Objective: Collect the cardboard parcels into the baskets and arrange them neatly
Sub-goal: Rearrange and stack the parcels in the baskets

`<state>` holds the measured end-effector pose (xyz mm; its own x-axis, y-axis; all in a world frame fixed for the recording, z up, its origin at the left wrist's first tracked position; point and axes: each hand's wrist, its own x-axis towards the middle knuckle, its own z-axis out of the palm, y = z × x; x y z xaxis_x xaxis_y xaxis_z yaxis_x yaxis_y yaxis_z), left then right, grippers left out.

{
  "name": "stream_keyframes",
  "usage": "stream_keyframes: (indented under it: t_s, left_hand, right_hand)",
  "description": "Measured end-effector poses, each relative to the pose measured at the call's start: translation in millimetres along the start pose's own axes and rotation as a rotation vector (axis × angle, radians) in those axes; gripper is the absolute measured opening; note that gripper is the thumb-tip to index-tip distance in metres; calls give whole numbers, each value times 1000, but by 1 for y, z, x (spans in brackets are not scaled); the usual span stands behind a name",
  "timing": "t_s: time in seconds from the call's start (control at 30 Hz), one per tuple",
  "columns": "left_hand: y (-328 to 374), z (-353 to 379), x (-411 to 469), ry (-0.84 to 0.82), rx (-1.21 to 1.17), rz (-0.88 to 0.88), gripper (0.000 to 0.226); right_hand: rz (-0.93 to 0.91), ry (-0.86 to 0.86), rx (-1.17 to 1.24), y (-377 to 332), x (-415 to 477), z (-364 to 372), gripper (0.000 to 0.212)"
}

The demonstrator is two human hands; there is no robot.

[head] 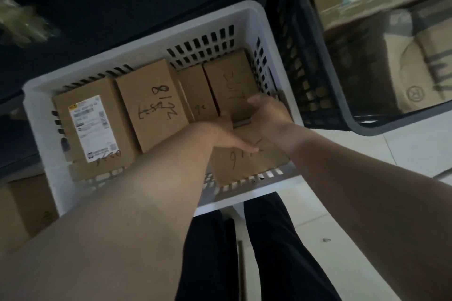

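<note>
A white slotted basket [151, 39] on the floor holds several cardboard parcels. One at the left carries a white shipping label [94, 127]. Beside it lies a parcel with handwritten numbers [154, 102], then a narrow parcel [198, 95] and a marked parcel [232, 80] at the right wall. A small parcel [241, 116] sits between my two hands, above a larger handwritten parcel [247, 161] in the basket's near right corner. My left hand [228, 135] presses its left side and my right hand [266, 112] grips its right side.
A black slotted basket [315, 95] stands tilted right of the white one, with larger cardboard boxes [415, 66] behind it. Another box [27, 205] sits at the lower left. My dark trouser legs [244, 252] stand on pale floor tiles. A dark surface lies beyond the basket.
</note>
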<state>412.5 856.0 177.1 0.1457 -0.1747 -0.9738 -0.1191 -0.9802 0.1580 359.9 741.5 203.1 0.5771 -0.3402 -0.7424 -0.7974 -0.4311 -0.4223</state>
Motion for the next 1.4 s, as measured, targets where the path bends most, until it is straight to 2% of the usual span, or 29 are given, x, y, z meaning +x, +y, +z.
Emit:
stream_keyframes:
  t_s: [0.17, 0.37, 0.5, 0.6, 0.63, 0.77, 0.8, 0.83, 0.9, 0.93, 1.0, 1.1, 1.2, 1.27, 1.4]
  left_hand:
    - [2, -8, 2, -44, -8, -61, 151]
    - [-3, -17, 4, -63, -88, -22, 126]
    - [-7, -32, -17, -4, -330, 14, 87]
    - [-16, -32, -35, 30, -552, -11, 86]
    - [-16, -30, -39, 25, -576, -28, 78]
    - [-12, -20, -56, 77, -662, -43, 29]
    - [-9, -19, -61, 123, -677, -49, 30]
    - [-8, -19, -63, 165, -662, -51, 42]
    - [-5, -19, -65, 248, -576, -39, 99]
    - [-3, -18, -69, 291, -550, -31, 112]
    - [-1, -15, -79, 350, -557, -16, 110]
    - [-2, -11, -89, 366, -696, 1, 90]
    - [-7, -10, -95, 521, -992, 50, 82]
    - [-11, -10, -84, 587, -1095, 51, 77]
    - [3, -14, -63, 636, -932, 26, 58]
  right_hand:
    - [17, -57, -195, 3, 1, 1, 36]
    - [-48, 3, 1, -6, -1, -11, 43]
    - [-43, 186, 113, -18, -16, -12, 51]
    - [-138, 302, 148, -27, -32, -17, 60]
    - [-169, 320, 122, -29, -35, -19, 62]
    - [-222, 322, -1, -31, -43, -25, 63]
    - [-213, 309, -32, -30, -43, -25, 62]
    - [-193, 288, -57, -27, -44, -25, 61]
    - [-132, 211, -61, -23, -47, -23, 63]
    - [-98, 158, -47, -22, -50, -21, 67]
    - [-26, 111, -15, -23, -56, -18, 75]
    - [36, 179, -28, -27, -62, -15, 60]
    - [57, 188, -63, -37, -66, -16, 44]
    - [66, 198, -64, -45, -63, -22, 42]
    - [-18, 191, -177, -52, -52, -28, 39]
